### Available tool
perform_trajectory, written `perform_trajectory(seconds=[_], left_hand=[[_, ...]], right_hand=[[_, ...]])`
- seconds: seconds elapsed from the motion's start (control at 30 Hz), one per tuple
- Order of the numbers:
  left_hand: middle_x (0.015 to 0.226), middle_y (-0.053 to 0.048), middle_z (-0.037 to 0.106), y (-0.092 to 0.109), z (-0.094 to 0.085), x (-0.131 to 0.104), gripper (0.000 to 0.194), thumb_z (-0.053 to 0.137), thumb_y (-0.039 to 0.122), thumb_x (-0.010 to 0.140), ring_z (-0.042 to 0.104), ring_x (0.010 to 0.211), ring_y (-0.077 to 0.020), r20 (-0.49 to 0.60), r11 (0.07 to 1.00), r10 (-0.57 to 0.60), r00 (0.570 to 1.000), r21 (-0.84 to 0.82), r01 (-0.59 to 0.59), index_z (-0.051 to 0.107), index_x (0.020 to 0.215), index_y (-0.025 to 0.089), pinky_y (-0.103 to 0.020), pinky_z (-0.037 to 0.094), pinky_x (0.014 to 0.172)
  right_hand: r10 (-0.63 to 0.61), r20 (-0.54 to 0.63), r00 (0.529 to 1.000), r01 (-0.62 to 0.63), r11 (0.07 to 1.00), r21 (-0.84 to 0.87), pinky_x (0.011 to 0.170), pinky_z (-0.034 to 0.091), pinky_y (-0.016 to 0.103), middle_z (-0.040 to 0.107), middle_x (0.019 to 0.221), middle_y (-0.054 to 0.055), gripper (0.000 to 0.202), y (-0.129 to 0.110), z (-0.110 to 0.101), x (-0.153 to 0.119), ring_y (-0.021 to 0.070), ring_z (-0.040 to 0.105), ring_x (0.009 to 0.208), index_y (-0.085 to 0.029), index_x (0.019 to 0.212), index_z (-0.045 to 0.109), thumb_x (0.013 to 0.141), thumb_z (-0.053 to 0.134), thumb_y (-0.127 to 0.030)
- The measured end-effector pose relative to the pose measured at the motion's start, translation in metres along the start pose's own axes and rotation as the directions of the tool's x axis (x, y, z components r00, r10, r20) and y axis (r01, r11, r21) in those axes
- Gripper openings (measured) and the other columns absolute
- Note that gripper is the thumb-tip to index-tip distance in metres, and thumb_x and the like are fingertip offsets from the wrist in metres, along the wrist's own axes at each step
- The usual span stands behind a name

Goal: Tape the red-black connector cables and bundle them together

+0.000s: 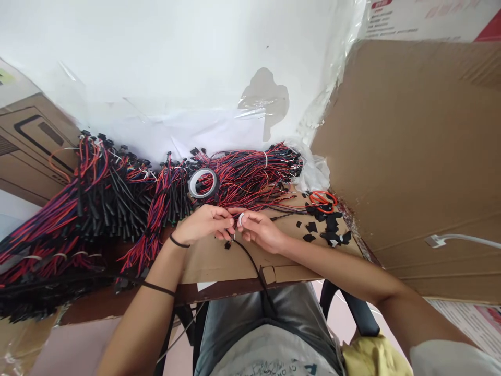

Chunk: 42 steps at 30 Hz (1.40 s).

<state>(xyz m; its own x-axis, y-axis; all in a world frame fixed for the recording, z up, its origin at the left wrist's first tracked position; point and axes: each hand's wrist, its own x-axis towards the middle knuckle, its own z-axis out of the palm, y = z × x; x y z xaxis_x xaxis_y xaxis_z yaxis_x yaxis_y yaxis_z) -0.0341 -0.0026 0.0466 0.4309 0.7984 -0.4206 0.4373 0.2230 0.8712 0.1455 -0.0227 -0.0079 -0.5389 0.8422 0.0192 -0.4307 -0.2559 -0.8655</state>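
The left hand (209, 222) pinches what looks like the upper end of a black cable (250, 257); the right hand (263, 231) grips a small white piece (240, 218) just beside it. Both are above the cardboard (219, 266), near the middle. Good work here would mean a steady left pinch, the right fingertips doing the fine moving, and slack in the cable, which drops over the surface's near edge; a tug there could upset the hold. Wires (250, 167) and a tape roll (192, 186) crowd the far side, scraps (331, 223) and scissors (324, 201) the right. The bare cardboard nearer offers most room.
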Motion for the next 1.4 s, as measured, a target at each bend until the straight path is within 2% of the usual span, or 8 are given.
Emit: perform_trajectory(seconds=[0.23,0.4,0.6,0.8,0.97,1.07,1.17,1.4], left_hand=[[0.068,-0.005,0.071,-0.006,-0.005,0.002,0.035,0.076,0.044,0.067,0.066,0.057,-0.014,0.146,0.996,-0.051,0.988,0.077,0.04,0.061,0.076,0.013,-0.022,0.05,0.054],[0.069,-0.006,0.072,-0.009,-0.015,0.001,0.039,0.077,0.048,0.066,0.067,0.06,-0.0153,0.239,0.997,-0.024,0.971,0.075,0.006,0.063,0.077,0.013,-0.023,0.052,0.056],[0.09,-0.017,0.074,-0.015,-0.019,0.011,0.056,0.067,0.061,0.073,0.071,0.082,-0.0229,0.351,0.98,0.058,0.934,-0.198,0.014,0.07,0.094,0.01,-0.03,0.055,0.071],[0.087,-0.015,0.074,-0.011,0.0,0.034,0.041,0.072,0.047,0.075,0.071,0.079,-0.0232,0.554,0.944,0.086,0.828,-0.311,0.11,0.066,0.092,0.01,-0.028,0.054,0.064],[0.073,-0.009,0.07,-0.002,0.015,0.044,0.031,0.069,0.04,0.078,0.066,0.063,-0.0154,0.463,0.908,0.077,0.883,-0.398,0.129,0.062,0.084,0.01,-0.025,0.054,0.057],[0.052,0.001,0.053,-0.003,0.021,0.045,0.025,0.066,0.035,0.08,0.043,0.039,-0.0052,0.423,0.874,0.085,0.902,-0.466,0.136,0.059,0.081,0.011,-0.013,0.032,0.035],[0.045,0.008,0.036,-0.007,0.025,0.043,0.022,0.062,0.033,0.083,0.019,0.035,-0.0021,0.433,0.862,0.105,0.895,-0.489,0.136,0.053,0.078,0.014,-0.011,0.013,0.033],[0.046,0.006,0.045,-0.012,0.023,0.042,0.029,0.058,0.043,0.084,0.027,0.036,-0.0039,0.327,0.939,0.149,0.933,-0.342,-0.03,0.054,0.084,0.014,-0.015,0.018,0.034]], right_hand=[[0.056,-0.122,0.991,-0.012,0.942,0.334,0.039,0.026,0.012,0.041,0.067,-0.005,0.035,-0.011,-0.012,0.003,0.0035,0.034,0.052,-0.017,0.067,0.046,0.067,0.078,-0.031],[0.032,-0.134,0.99,0.006,0.963,0.271,0.035,0.019,0.012,0.033,0.063,-0.006,0.036,-0.02,-0.026,0.005,0.0046,0.026,0.049,-0.018,0.065,0.039,0.072,0.073,-0.03],[-0.007,-0.021,1.0,0.012,0.973,0.229,0.036,0.018,0.013,0.034,0.064,-0.006,0.038,-0.028,-0.027,0.003,0.0042,0.023,0.049,-0.017,0.066,0.044,0.068,0.077,-0.034],[0.011,0.034,0.999,-0.017,0.983,0.185,0.036,0.018,0.013,0.034,0.064,-0.006,0.039,-0.031,-0.028,0.001,0.0043,0.025,0.05,-0.017,0.067,0.045,0.067,0.078,-0.038],[-0.005,0.049,0.999,0.0,0.995,0.097,0.038,0.018,0.014,0.034,0.056,-0.008,0.038,-0.031,-0.033,0.001,0.0043,0.023,0.047,-0.017,0.067,0.047,0.071,0.076,-0.042],[0.008,0.035,0.999,-0.01,0.999,0.048,0.038,0.017,0.015,0.034,0.052,-0.008,0.037,-0.031,-0.036,0.002,0.0041,0.022,0.046,-0.017,0.068,0.048,0.072,0.075,-0.043],[0.005,-0.019,1.0,-0.004,0.999,0.049,0.038,0.016,0.015,0.033,0.055,-0.008,0.039,-0.032,-0.039,0.003,0.0039,0.023,0.046,-0.018,0.067,0.046,0.068,0.077,-0.042],[-0.054,-0.157,0.986,0.06,0.998,0.033,0.037,0.013,0.015,0.042,0.066,-0.005,0.04,-0.032,-0.042,0.006,0.0031,0.024,0.048,-0.018,0.067,0.044,0.065,0.078,-0.039]])
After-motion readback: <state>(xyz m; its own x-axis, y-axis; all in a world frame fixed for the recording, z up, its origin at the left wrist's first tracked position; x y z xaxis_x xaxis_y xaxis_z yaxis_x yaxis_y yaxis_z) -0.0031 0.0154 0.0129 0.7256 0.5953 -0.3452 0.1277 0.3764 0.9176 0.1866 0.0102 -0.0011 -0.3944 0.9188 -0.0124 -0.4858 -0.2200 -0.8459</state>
